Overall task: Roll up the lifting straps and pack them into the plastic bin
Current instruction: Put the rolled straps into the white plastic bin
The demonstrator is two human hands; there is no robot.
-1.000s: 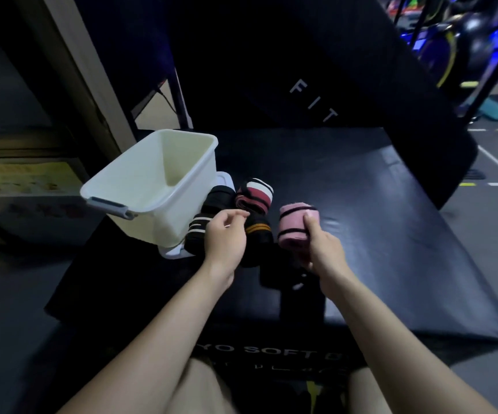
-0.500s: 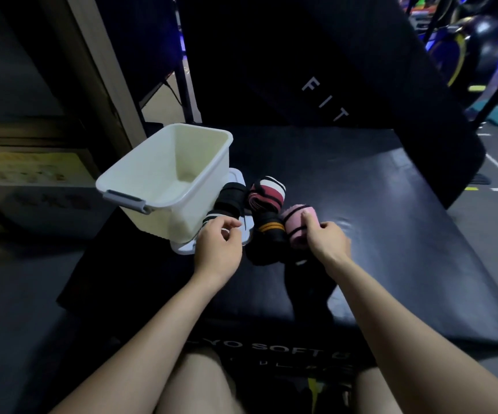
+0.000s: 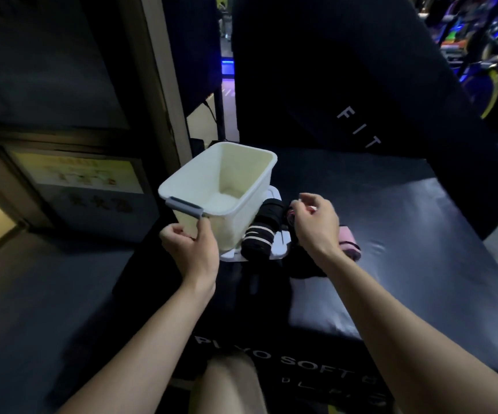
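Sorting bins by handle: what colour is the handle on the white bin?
Grey, on the bin handle, clearest in the head view.

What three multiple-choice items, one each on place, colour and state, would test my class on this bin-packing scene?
1. Where is the black roll with pale stripes?
A. inside the bin
B. right of the bin, on the mat
C. on the floor

2. What colour is the bin's handle?
A. grey
B. red
C. green

3. What does the bin hold?
A. three rolls
B. one roll
C. nothing visible

Key: 1 B, it lies against the bin's right side; 2 A, the clip is grey; 3 C, the inside shows bare.
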